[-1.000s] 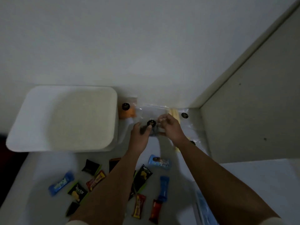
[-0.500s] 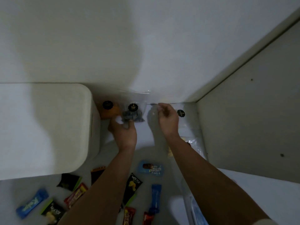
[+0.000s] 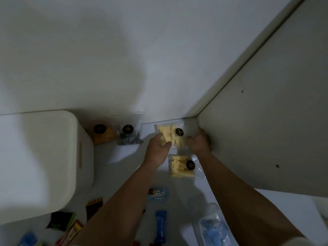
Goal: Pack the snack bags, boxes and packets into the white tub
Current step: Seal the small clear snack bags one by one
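Observation:
The white tub [image 3: 44, 157] stands at the left. At the back, in the corner, a clear bag of yellow sticks [image 3: 171, 134] is held between both hands. My left hand [image 3: 157, 150] grips its left side with thumb and fingers. My right hand [image 3: 199, 142] pinches its right edge beside the side panel. A second bag of yellow sticks [image 3: 181, 167] lies flat just in front, between my forearms. A clear bag of dark snacks [image 3: 128, 136] and an orange bag [image 3: 103, 134] lean on the back wall next to the tub.
Small packets lie near the front: a light blue one [image 3: 158, 194], a blue bar [image 3: 160, 226], dark and red ones [image 3: 71, 229] by the tub. A clear box with blue contents [image 3: 213, 229] sits at the front right. A grey side panel [image 3: 266, 139] closes off the right.
My left hand let go of the dark snack bag, which now leans beside the orange bag. Both hands moved right and took hold of the yellow stick bag in the corner.

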Demonstrator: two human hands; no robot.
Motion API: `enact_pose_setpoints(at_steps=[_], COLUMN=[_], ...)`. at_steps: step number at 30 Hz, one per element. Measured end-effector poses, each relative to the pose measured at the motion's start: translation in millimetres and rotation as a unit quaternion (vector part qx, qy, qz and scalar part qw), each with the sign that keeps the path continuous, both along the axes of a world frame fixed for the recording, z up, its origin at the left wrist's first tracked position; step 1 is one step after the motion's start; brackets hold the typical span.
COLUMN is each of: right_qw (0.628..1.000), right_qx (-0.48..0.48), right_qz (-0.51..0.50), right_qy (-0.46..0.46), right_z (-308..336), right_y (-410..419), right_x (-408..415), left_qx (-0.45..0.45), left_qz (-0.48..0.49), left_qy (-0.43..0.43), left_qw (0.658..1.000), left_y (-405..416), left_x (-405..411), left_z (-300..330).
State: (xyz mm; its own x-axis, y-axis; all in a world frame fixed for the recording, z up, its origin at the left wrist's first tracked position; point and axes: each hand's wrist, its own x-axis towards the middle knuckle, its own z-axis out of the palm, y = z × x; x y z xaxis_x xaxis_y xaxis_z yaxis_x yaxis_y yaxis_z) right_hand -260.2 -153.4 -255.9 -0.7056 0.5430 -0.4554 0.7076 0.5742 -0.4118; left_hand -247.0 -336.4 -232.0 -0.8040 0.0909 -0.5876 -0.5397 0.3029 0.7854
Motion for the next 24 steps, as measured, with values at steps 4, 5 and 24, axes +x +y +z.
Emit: enact_pose_setpoints(at_steps=[4, 5, 24], right_qw=[1.000, 0.999, 0.901], right_qx=[-0.011, -0.030, -0.314], right_qz=[-0.006, -0.017, 0.069], right_qy=[0.006, 0.010, 0.292], right_z=[-8.4, -7.8, 122.7], right_y=[5.4, 5.6, -84.3], right_x=[0.8, 1.7, 78.1], left_qx=[-0.020, -0.021, 0.079], left_qz=[-0.009, -0.010, 0.126], left_qy=[0.001, -0.001, 0.077], left_qw=[1.000, 1.000, 0.986], left_y=[-3.7, -5.6, -54.9], left_x=[2.5, 3.4, 84.1], left_z=[-2.6, -2.8, 106.5])
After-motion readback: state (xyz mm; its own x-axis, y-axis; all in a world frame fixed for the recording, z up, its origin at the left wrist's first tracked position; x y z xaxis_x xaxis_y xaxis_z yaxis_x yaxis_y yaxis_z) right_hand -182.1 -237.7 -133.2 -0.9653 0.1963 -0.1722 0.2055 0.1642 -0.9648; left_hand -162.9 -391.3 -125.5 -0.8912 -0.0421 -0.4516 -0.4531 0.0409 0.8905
